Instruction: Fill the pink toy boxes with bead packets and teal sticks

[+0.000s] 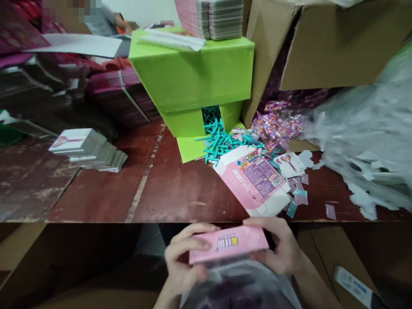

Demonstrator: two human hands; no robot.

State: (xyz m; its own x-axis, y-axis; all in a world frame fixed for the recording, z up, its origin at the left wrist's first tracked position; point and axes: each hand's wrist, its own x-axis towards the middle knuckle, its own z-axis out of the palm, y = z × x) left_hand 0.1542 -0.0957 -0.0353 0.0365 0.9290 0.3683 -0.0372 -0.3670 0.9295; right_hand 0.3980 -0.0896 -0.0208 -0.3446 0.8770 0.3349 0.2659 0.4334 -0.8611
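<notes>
Below the table's front edge, my two hands grip a small pink printed box (230, 243) by its ends. My left hand (185, 253) has its fingers over the left end, the thumb underneath. My right hand (278, 244) wraps the right end. Under the box lies a clear plastic bag (238, 283) with dark contents I cannot make out. On the table just ahead rests a flattened-looking pink carton (252, 182) with white flaps. Behind it, teal plastic sticks (219, 139) spill from an opening in a bright green box (193, 77).
White printed cards (86, 148) are stacked at left on the red-brown table (180, 189). Colourful candy-like packets (277, 122) and small sachets (301, 195) lie at right, beside a large plastic bag (363, 116) and cardboard carton (341, 47). Another person's arm (120, 21) shows far back.
</notes>
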